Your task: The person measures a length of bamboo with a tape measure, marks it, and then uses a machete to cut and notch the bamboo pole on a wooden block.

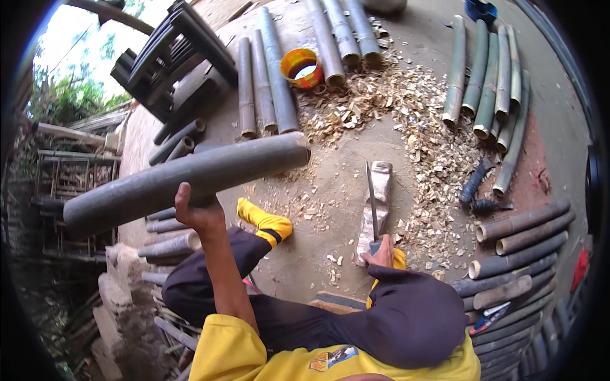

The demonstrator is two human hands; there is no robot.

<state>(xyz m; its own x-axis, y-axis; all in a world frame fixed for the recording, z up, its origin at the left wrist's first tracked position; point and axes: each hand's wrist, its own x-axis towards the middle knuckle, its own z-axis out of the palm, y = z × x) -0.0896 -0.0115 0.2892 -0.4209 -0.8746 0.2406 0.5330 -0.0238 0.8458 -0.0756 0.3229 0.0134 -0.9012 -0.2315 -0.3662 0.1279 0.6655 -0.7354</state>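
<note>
My left hand (202, 213) is closed around a thick dark bamboo tube (146, 183), raised above the floor at the left and slightly tilted, its right end higher. The thumb shows on the near side; the other fingers are mostly hidden behind the tube. Low in front of me, my right hand (381, 253) grips the handle of a long narrow knife (372, 206), its blade pointing away from me. Beneath the blade lies a pale, notched wooden block (382, 174). The knife and the bamboo tube are well apart.
Wood chips (426, 171) cover the floor ahead. A yellow-orange bowl (293, 63) stands among upright-laid bamboo tubes (277, 82). Green bamboo tubes (489, 82) lie at far right, near a dark-handled tool (475, 181). More tubes (524, 222) are stacked at right. A dark rack (168, 57) stands far left.
</note>
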